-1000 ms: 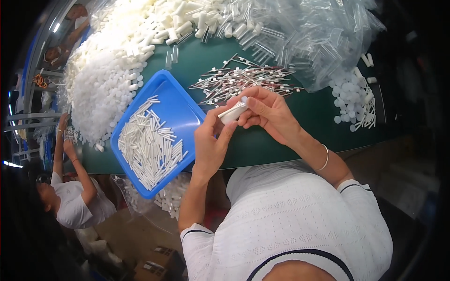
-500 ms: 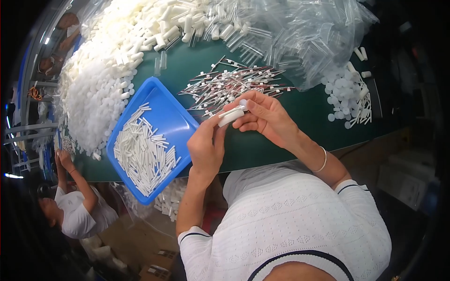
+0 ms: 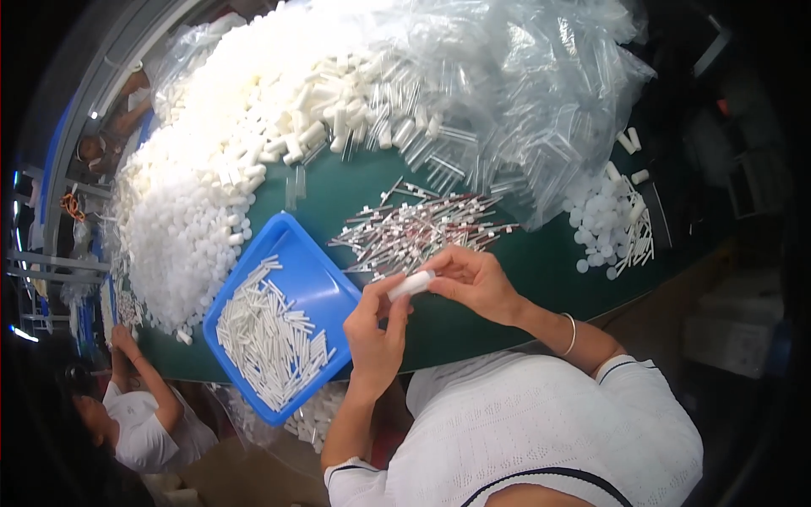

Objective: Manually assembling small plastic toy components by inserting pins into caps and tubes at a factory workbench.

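My left hand [image 3: 378, 325] is closed around a short white cylinder [image 3: 409, 287], pinched between thumb and fingers and tilted up to the right. At its right end my right hand [image 3: 480, 283] pinches a small translucent white cap [image 3: 430, 275], mostly covered by the fingertips. Cap and cylinder touch or nearly touch. Just beyond my hands lies a heap of thin sticks [image 3: 422, 228] with dark red parts and small white pieces. Left of my left hand sits a blue tray [image 3: 325, 279] with many thin white rods [image 3: 270, 342] in it.
White foam-like cylinders [image 3: 291, 127] and round translucent caps [image 3: 182, 245] pile up at the far left. Clear plastic bags [image 3: 557, 93] and clear tubes [image 3: 443, 156] lie at the back. More caps [image 3: 596, 220] are at right. A co-worker [image 3: 152, 422] works at lower left.
My right hand has brought the cap against the cylinder's end; before, the cap was held above it, and a thin white piece showed beside it. The whole view has shifted, placing the table lower.
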Action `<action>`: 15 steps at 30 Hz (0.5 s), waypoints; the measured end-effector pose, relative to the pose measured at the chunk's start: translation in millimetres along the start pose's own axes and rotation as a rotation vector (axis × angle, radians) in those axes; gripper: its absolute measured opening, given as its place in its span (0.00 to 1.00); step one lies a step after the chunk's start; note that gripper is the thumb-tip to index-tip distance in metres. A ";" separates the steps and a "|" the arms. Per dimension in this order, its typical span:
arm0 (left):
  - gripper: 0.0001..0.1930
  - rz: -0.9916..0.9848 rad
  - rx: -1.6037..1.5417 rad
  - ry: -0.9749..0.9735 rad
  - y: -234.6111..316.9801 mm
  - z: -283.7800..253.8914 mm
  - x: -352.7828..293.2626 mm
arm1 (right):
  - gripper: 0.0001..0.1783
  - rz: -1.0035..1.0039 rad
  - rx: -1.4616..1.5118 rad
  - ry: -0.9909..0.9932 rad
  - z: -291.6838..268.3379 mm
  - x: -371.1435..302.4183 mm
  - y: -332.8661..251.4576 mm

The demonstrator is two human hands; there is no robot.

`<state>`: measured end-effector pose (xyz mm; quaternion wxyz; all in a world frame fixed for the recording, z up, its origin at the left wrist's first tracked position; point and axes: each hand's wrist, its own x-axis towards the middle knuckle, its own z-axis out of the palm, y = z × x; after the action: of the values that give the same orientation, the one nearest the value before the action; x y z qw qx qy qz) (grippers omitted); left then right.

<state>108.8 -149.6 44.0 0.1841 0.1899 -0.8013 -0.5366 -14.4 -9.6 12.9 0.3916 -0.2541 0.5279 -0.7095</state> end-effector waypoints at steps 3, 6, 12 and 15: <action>0.10 -0.050 -0.037 -0.148 3.9 -5.8 9.9 | 0.20 -0.581 -0.819 0.106 -2.9 3.0 -18.9; 0.07 -0.141 -0.245 -0.393 2.6 -3.6 48.7 | 0.13 -0.725 -0.923 0.140 -9.2 4.8 -15.5; 0.14 0.872 0.550 -0.190 -14.9 44.7 157.1 | 0.12 -0.429 -0.722 0.336 -20.1 -18.8 -36.1; 0.16 0.938 0.708 -0.262 -27.6 65.7 178.7 | 0.11 -0.487 -0.750 0.339 -26.1 -29.2 -29.3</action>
<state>-74.8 -197.1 11.2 0.2266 -0.2019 -0.9456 -0.1173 -26.5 32.8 34.1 0.0036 -0.3747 0.7292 -0.5726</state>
